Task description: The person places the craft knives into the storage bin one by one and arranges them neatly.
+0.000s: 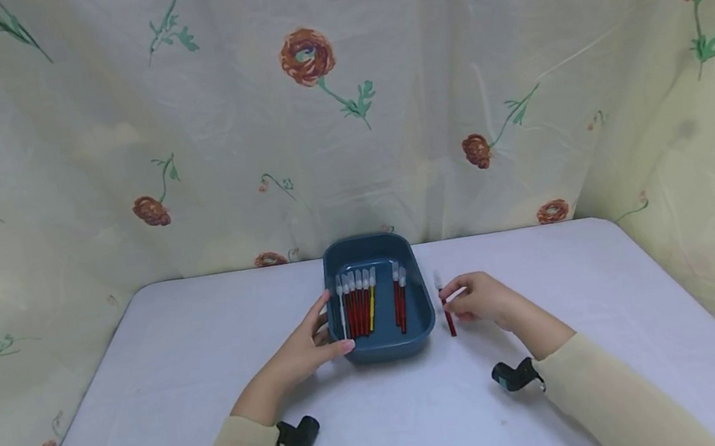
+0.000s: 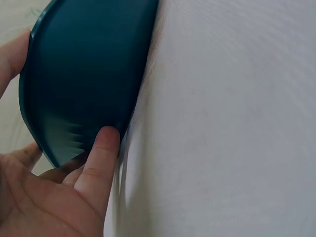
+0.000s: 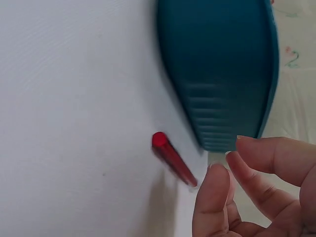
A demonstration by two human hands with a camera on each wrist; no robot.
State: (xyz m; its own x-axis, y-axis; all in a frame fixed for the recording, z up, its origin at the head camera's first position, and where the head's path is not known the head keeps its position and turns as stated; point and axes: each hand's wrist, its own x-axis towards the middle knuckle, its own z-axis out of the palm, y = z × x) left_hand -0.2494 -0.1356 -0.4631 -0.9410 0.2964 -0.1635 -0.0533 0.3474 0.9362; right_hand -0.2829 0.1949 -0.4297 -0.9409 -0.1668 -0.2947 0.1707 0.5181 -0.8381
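Note:
A dark blue plastic basket (image 1: 389, 350) stands on the table with several pens (image 1: 359, 305) in two groups inside, mostly red, one yellow and one whitish, with clear caps. My left hand (image 1: 310, 345) holds the basket by its near left corner; in the left wrist view the thumb (image 2: 103, 148) presses the wall and another fingertip meets the rim. Just right of the basket lies a red pen (image 1: 450, 322) with a clear cap. Over its middle is my right hand (image 1: 480, 299), fingers loosely bent. The right wrist view shows thumb and forefinger apart, beside the red pen (image 3: 173, 158).
A white cloth covers the table (image 1: 393, 438). Behind it and along both sides hangs a pale curtain (image 1: 226, 118) with a flower print, close to the basket's far end. A small black camera (image 1: 514, 376) is worn on each wrist.

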